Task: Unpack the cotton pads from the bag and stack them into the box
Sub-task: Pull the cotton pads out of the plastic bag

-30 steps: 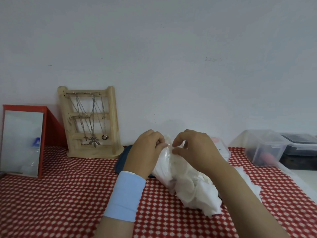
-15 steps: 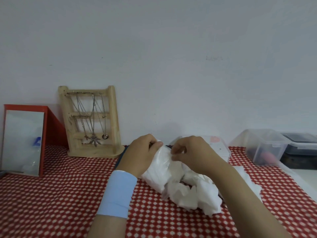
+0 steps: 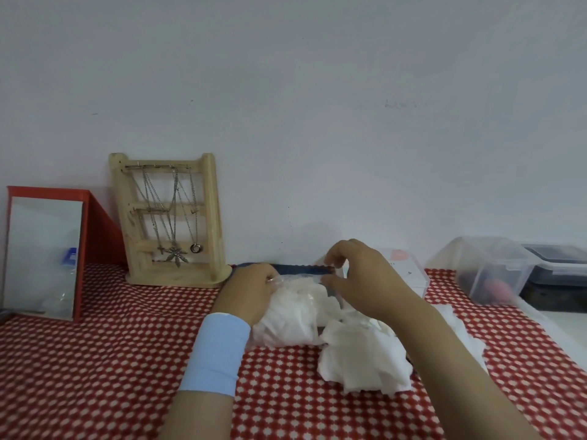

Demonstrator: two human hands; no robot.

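A clear plastic bag (image 3: 295, 309) full of white cotton pads lies on the red dotted tablecloth at the centre. My left hand (image 3: 251, 289), with a light blue wristband, grips the bag's left top edge. My right hand (image 3: 359, 281) pinches the bag's right top edge, and the mouth is stretched between them. A loose heap of white cotton pads (image 3: 362, 357) sits just in front of the bag, under my right forearm. A clear plastic box (image 3: 409, 271) with a pink label stands behind my right hand, partly hidden.
A wooden jewellery stand (image 3: 171, 220) with necklaces leans at the wall. A red-framed mirror (image 3: 44, 255) stands at the left. A dark blue item (image 3: 286, 268) lies behind the bag. Clear storage tubs (image 3: 495, 271) and a dark-lidded container (image 3: 559, 268) sit at the right.
Both hands have lowered the bag onto the table and drawn apart, pulling its mouth wider. The loose pads now lie in front of the bag.
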